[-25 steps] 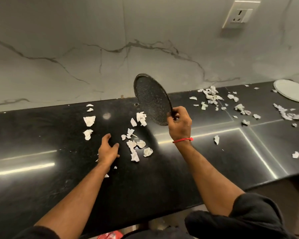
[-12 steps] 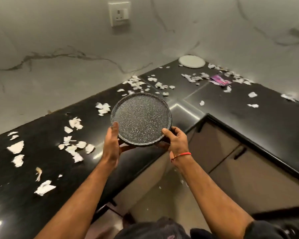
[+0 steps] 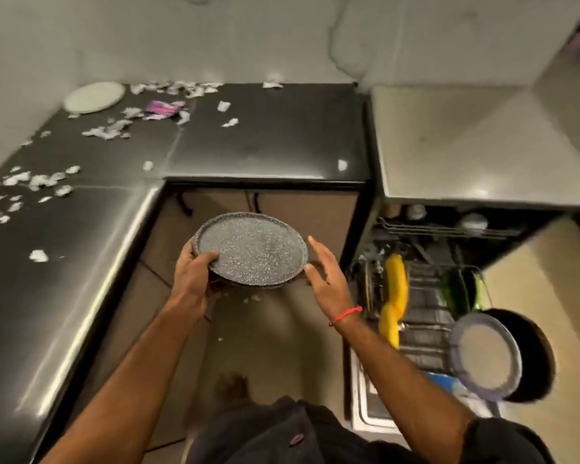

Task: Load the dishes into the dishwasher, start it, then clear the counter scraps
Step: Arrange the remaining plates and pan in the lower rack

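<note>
The wall (image 3: 215,38) behind is pale marble with grey veins. Below the black top there are beige cabinet doors (image 3: 302,209) with dark handles (image 3: 185,204). The floor (image 3: 258,336) is made of beige tiles. To the right stands a steel surface (image 3: 466,142), grey and a little shiny. Around one wrist there is a thin red thread (image 3: 347,314). Dark clothing (image 3: 275,433) shows at the bottom edge.

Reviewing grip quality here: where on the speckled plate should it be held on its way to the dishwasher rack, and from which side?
By the rim, from opposite sides. The speckled plate is flat and shallow with a raised edge and is held nearly level. The left hand already pinches its left rim, thumb on top; the right hand is open at the right edge.
</note>
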`<act>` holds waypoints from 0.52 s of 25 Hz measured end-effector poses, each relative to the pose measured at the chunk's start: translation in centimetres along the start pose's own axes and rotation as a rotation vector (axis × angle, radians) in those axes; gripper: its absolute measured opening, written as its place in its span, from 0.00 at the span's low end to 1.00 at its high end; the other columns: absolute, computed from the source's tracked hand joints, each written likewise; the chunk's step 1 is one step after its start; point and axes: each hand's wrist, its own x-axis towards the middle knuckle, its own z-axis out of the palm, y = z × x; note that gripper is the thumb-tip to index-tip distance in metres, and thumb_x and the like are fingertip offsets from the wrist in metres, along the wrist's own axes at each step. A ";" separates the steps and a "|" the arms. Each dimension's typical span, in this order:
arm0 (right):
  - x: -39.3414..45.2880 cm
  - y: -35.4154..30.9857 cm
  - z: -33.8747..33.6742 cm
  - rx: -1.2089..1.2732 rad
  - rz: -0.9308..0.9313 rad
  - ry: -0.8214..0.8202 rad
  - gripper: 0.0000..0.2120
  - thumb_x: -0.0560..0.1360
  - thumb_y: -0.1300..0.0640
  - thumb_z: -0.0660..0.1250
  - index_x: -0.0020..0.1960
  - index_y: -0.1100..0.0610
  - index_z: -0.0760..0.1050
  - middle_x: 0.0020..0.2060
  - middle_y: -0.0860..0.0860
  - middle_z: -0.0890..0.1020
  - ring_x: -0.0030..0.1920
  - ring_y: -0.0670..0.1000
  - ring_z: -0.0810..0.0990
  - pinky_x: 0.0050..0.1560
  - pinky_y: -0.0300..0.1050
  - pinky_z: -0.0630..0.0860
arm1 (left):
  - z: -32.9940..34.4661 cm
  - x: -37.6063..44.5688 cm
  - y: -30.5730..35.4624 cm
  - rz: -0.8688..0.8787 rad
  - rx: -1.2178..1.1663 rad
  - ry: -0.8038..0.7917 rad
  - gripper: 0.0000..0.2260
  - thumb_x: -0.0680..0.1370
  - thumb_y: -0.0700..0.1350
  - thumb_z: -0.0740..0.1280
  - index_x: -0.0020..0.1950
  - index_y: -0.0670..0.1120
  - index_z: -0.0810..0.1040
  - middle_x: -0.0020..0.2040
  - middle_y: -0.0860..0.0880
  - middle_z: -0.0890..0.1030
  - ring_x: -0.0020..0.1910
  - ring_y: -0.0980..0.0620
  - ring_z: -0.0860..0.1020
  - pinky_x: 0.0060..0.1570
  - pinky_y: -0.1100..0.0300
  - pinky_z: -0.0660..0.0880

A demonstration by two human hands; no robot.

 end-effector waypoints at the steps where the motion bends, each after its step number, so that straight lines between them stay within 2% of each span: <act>1: -0.8 1.1 -2.9 -0.073 -0.047 0.019 0.28 0.74 0.62 0.61 0.72 0.44 0.70 0.73 0.48 0.68 0.74 0.42 0.65 0.75 0.51 0.63 | 2.3 0.3 -0.5 -0.044 0.058 -0.057 0.23 0.80 0.36 0.65 0.73 0.52 0.71 0.62 0.44 0.80 0.49 0.45 0.82 0.43 0.43 0.83; 2: -1.5 2.1 -5.5 -0.156 -0.086 0.014 0.31 0.71 0.66 0.59 0.71 0.45 0.71 0.74 0.49 0.66 0.74 0.42 0.63 0.77 0.47 0.60 | 4.7 0.5 -0.8 -0.094 0.118 -0.109 0.26 0.80 0.36 0.66 0.75 0.54 0.69 0.62 0.45 0.79 0.49 0.45 0.82 0.40 0.47 0.82; 4: -2.9 4.6 -9.4 -0.349 -0.160 -0.047 0.35 0.68 0.69 0.60 0.72 0.46 0.71 0.76 0.48 0.63 0.77 0.48 0.59 0.77 0.44 0.55 | 9.0 1.3 -1.6 -0.188 0.247 -0.232 0.28 0.79 0.37 0.67 0.77 0.54 0.67 0.63 0.45 0.80 0.49 0.45 0.82 0.35 0.52 0.81; 6: -3.8 7.6 -12.2 -0.488 -0.174 -0.092 0.37 0.69 0.70 0.62 0.74 0.44 0.69 0.76 0.45 0.64 0.78 0.52 0.56 0.78 0.49 0.54 | 13.5 2.5 -2.6 -0.258 0.373 -0.349 0.28 0.78 0.37 0.68 0.76 0.54 0.69 0.62 0.43 0.81 0.47 0.44 0.83 0.33 0.55 0.81; 8: -4.6 10.1 -14.5 -0.508 -0.130 -0.071 0.37 0.70 0.72 0.61 0.75 0.46 0.67 0.75 0.44 0.67 0.78 0.50 0.59 0.77 0.55 0.57 | 18.4 3.7 -4.1 -0.306 0.482 -0.444 0.25 0.79 0.39 0.68 0.75 0.51 0.70 0.60 0.44 0.80 0.46 0.45 0.83 0.31 0.57 0.80; 10: -4.9 11.8 -16.6 -0.474 -0.058 -0.005 0.32 0.74 0.71 0.61 0.75 0.48 0.67 0.73 0.44 0.70 0.76 0.48 0.64 0.74 0.57 0.63 | 23.5 5.0 -5.8 -0.374 0.534 -0.540 0.22 0.79 0.42 0.67 0.73 0.44 0.71 0.56 0.43 0.79 0.41 0.47 0.84 0.33 0.56 0.81; 12: -4.9 13.0 -18.5 -0.442 0.035 0.087 0.26 0.79 0.65 0.62 0.74 0.50 0.69 0.71 0.46 0.73 0.73 0.46 0.69 0.72 0.55 0.68 | 28.4 5.5 -7.8 -0.424 0.591 -0.632 0.18 0.79 0.44 0.67 0.68 0.44 0.73 0.53 0.42 0.82 0.40 0.46 0.85 0.36 0.53 0.82; 13: -4.8 13.5 -19.4 -0.458 0.080 0.129 0.24 0.79 0.64 0.62 0.74 0.51 0.69 0.71 0.47 0.74 0.72 0.46 0.70 0.71 0.54 0.69 | 30.5 5.6 -9.0 -0.431 0.612 -0.685 0.18 0.79 0.44 0.68 0.69 0.45 0.73 0.53 0.42 0.84 0.42 0.46 0.86 0.38 0.53 0.83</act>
